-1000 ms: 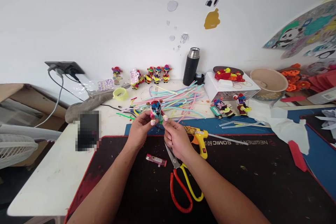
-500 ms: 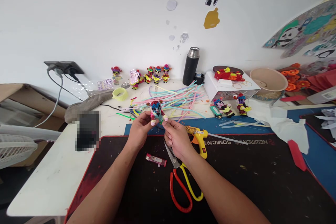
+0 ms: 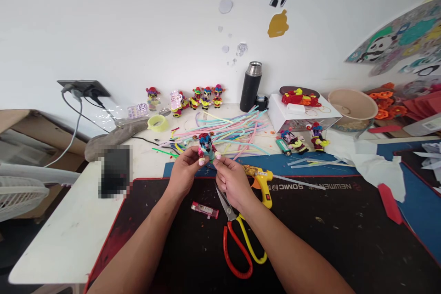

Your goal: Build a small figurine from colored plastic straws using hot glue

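Note:
Both my hands hold a small colourful figurine (image 3: 206,147) with a blue face, red hat and pink arms, upright above the far edge of the black desk mat (image 3: 344,229). My left hand (image 3: 183,172) pinches it from the left, fingers closed on its lower body. My right hand (image 3: 232,180) pinches it from the right at its base. Just below my hands lie red-and-yellow scissors (image 3: 239,239) and a pink lighter (image 3: 205,210). A yellow glue gun (image 3: 262,183) lies right of my right hand.
A heap of pastel sticks (image 3: 234,131) lies behind the figurine. More figurines (image 3: 206,96) line the wall; two others (image 3: 303,140) lie by a white box (image 3: 292,115). A black flask (image 3: 251,80), a beige bowl (image 3: 353,105), yellow tape (image 3: 157,122) and a fan (image 3: 20,188) surround the mat.

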Action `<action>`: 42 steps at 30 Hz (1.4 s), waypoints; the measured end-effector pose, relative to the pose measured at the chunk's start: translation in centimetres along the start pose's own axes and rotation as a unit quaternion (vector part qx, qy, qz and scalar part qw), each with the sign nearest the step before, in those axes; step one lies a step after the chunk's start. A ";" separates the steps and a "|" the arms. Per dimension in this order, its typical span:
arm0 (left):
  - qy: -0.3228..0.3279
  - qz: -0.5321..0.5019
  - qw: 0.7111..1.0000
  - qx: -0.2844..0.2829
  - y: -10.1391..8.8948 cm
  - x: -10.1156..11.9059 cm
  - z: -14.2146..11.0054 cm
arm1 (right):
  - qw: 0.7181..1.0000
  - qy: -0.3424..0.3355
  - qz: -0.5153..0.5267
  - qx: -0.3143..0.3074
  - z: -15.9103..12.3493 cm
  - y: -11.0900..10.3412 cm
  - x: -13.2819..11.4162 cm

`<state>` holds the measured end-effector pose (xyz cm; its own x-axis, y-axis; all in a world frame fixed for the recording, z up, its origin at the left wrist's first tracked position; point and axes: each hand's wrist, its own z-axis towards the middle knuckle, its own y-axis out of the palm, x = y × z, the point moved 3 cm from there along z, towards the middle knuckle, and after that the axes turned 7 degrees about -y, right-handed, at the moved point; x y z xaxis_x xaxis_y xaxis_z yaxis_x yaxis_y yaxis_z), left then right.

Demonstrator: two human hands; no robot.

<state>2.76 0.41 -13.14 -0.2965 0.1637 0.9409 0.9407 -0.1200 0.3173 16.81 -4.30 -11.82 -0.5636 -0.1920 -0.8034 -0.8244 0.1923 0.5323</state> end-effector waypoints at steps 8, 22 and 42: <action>-0.003 0.012 1.000 0.002 0.3 0.2 -0.1 | 1.000 -0.003 -0.005 -0.003 -0.1 0.0 -0.1; 0.001 0.021 1.000 0.022 0.2 0.3 -0.1 | 1.000 0.002 0.007 -0.016 -0.3 0.0 -0.2; -0.005 -0.025 0.999 0.024 0.6 0.8 -0.3 | 1.000 0.009 0.012 -0.017 -0.1 -0.2 0.2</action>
<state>3.02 0.21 -12.19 -0.3423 0.1773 0.9227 0.9316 -0.0635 0.3578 16.89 -4.49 -12.04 -0.5844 -0.2059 -0.7849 -0.8113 0.1636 0.5612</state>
